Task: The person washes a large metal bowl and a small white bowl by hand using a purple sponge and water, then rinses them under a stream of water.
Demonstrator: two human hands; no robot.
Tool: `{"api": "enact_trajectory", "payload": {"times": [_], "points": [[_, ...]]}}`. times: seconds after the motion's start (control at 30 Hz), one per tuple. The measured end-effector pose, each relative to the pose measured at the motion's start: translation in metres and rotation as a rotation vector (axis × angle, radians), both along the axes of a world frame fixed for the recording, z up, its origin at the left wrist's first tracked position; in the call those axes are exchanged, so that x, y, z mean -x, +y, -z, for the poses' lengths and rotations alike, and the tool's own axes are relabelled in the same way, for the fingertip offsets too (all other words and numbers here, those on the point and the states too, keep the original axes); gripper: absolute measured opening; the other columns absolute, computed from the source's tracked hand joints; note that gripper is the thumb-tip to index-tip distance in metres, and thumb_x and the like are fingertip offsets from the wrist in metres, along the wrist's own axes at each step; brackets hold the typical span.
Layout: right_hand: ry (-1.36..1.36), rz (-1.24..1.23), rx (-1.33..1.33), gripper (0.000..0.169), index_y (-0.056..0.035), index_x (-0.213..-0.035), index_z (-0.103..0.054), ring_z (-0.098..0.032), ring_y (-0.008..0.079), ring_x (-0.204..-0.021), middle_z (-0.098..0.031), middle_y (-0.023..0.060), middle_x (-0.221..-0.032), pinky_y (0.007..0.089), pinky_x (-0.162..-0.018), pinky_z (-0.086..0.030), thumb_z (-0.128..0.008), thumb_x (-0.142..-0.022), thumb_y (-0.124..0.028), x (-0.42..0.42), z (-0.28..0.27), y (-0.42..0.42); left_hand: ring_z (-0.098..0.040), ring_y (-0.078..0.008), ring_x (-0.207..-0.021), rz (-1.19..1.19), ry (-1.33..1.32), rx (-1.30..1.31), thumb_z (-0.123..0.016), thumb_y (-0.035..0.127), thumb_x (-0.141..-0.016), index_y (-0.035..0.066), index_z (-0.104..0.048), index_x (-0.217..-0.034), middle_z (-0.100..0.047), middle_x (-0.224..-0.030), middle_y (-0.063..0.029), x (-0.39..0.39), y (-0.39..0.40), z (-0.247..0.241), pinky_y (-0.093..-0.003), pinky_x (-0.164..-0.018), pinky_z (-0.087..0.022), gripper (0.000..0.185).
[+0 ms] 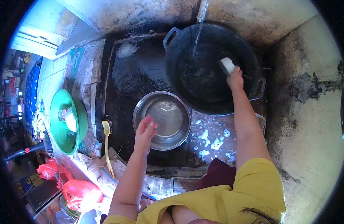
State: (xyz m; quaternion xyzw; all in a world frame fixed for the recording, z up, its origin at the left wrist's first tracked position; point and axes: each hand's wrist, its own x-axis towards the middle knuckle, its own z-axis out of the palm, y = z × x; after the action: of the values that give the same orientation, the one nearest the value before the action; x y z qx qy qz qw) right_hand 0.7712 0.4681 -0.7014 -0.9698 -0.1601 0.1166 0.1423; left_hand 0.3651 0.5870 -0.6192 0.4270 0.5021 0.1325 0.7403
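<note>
My right hand (235, 79) grips a small white vessel (228, 65), which looks like a bowl or cup, inside a big dark two-handled wok (200, 84). Water (198, 39) streams from the pipe (202, 14) on the wall into the wok. My left hand (145, 130) holds nothing, its fingers apart, above the left side of a round stainless steel basin (166, 144). The basin stands just below and left of the wok and looks to have water in it. Whether my left hand touches the basin's rim is unclear.
Soap suds (216, 144) lie on the wet floor near my right arm. On the left, a long-handled brush (106, 145) leans at the ledge, beside a green plastic basin (82, 117) of dishes. Red plastic bags (79, 193) sit lower left. A stained wall (306, 112) closes the right side.
</note>
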Motion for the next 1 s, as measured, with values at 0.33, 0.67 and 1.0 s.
{"api": "enact_trajectory", "payload": {"times": [0.33,0.67,1.0], "points": [[1.167,0.057,-0.614,0.047,-0.0007,-0.123,-0.041,-0.060,0.0305,-0.093,-0.057,0.0147,-0.109,0.0373,-0.074,-0.056,-0.054,-0.078,-0.006,0.080,-0.024,0.016,-0.054,-0.0192,-0.104,-0.019,-0.031,0.165,-0.051,0.022,-0.090,0.007,-0.048,-0.120,-0.054,-0.117,-0.0069,-0.039,-0.020,0.049,-0.0316,-0.086,-0.044,0.034],[1.671,0.182,-1.400,0.043,-0.0002,-0.117,-0.046,-0.058,0.0312,-0.097,-0.057,0.0156,-0.107,0.0459,-0.080,-0.053,-0.057,-0.075,0.000,0.179,-0.112,0.074,-0.051,-0.0219,-0.107,-0.472,-0.745,0.415,-0.036,0.043,-0.094,0.007,-0.048,-0.119,-0.055,-0.112,-0.0079,-0.132,-0.028,-0.007,-0.0339,-0.094,-0.040,0.045],[0.010,-0.658,-1.097,0.049,-0.0090,-0.116,-0.054,-0.055,0.0166,-0.100,-0.057,0.0073,-0.110,0.0270,-0.087,-0.043,-0.056,-0.071,0.010,0.141,-0.084,0.107,-0.056,-0.0223,-0.101,0.157,-0.333,0.258,-0.047,0.042,-0.091,0.009,-0.046,-0.124,-0.057,-0.113,-0.0105,-0.108,-0.092,-0.023,-0.0387,-0.084,-0.046,0.047]]}}
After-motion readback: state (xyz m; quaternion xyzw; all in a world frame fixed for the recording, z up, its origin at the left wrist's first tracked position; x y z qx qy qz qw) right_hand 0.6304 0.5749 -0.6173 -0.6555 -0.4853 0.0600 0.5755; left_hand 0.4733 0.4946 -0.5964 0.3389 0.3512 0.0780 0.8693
